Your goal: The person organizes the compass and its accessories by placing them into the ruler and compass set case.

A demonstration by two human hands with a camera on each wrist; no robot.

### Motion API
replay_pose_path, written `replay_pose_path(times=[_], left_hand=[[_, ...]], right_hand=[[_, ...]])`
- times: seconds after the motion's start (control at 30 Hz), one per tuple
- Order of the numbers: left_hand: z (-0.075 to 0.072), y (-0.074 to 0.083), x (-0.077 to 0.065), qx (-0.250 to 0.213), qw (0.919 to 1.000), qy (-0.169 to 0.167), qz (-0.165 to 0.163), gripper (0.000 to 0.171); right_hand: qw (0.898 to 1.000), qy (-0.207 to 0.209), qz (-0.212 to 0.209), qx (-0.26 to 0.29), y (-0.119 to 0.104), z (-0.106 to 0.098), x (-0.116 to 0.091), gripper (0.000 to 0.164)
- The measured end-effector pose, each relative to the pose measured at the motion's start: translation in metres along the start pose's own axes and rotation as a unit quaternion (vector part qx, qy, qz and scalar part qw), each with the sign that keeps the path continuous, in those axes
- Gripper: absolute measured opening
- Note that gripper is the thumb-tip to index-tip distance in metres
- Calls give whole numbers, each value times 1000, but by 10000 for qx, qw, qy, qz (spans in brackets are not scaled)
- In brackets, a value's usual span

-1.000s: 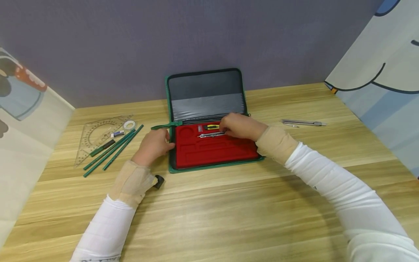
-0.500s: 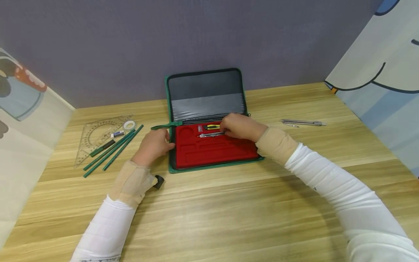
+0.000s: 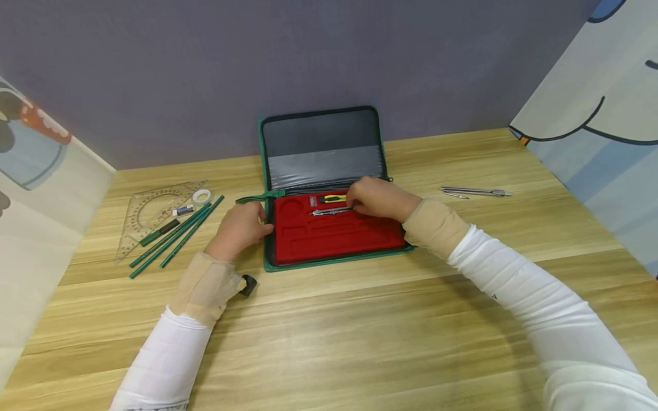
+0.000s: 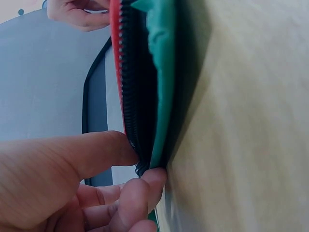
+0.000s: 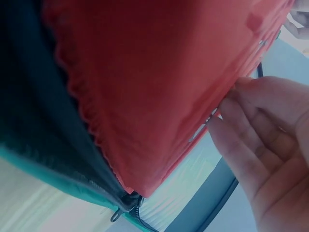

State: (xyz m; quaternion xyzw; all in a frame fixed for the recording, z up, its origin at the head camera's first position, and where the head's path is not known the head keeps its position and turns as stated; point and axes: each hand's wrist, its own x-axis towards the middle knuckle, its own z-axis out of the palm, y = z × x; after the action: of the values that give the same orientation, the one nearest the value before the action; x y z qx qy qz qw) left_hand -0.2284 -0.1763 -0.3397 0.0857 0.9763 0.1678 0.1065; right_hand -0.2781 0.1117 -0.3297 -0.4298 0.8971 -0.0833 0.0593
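Note:
A green zippered case (image 3: pixel 334 264) lies unfolded on the table, its lid propped against the wall. Inside sits a red moulded tray (image 3: pixel 349 245). My left hand (image 3: pixel 237 231) pinches the case's left edge; in the left wrist view the thumb lies on the black zipper (image 4: pixel 126 87) and fingers curl beneath. Over the tray's upper part, my right hand (image 3: pixel 377 197) pinches a silver metal compass (image 3: pixel 329 212) at its right end, which the fingers hide. Just above it a yellow and black utility knife (image 3: pixel 331 198) rests in its slot, beside a small clear lead box (image 3: pixel 313 201).
Left of the case lie a clear set square (image 3: pixel 135 220), green pencils (image 3: pixel 177 242), a green pen (image 3: pixel 159 232), an eraser (image 3: pixel 182 210) and a white tape roll (image 3: pixel 201 196). Silver dividers (image 3: pixel 475 191) lie at right beside a small metal piece (image 3: pixel 456 195). A wall (image 3: pixel 319 68) stands behind.
The right hand has shifted very slightly to the right at the compass. The left hand keeps its place on the case's edge, and the other objects lie as before.

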Motion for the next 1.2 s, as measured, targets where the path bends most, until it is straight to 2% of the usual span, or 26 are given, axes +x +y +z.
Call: replay_pose_path(times=[0.2,0.53,0.87,1.1,1.2], left_hand=[[-1,1,0,-20,10000,-29,-33,27],[-2,2,0,-27,10000,-57,-31,26],[-2,0,0,-61,9999,-86,-55,26],[-2,0,0,-56,9999,-77,-62,26],[-2,1,0,-62,9999,-68,-40,26]], right_hand=[[9997,-3,208,109,5,0,-5,13],[9963,492,479,517,20,-5,-27,11],[9906,813,847,701,37,-8,-56,11],[9900,915,825,691,54,-5,-79,12],[9886,958,938,687,61,-5,-90,12]])
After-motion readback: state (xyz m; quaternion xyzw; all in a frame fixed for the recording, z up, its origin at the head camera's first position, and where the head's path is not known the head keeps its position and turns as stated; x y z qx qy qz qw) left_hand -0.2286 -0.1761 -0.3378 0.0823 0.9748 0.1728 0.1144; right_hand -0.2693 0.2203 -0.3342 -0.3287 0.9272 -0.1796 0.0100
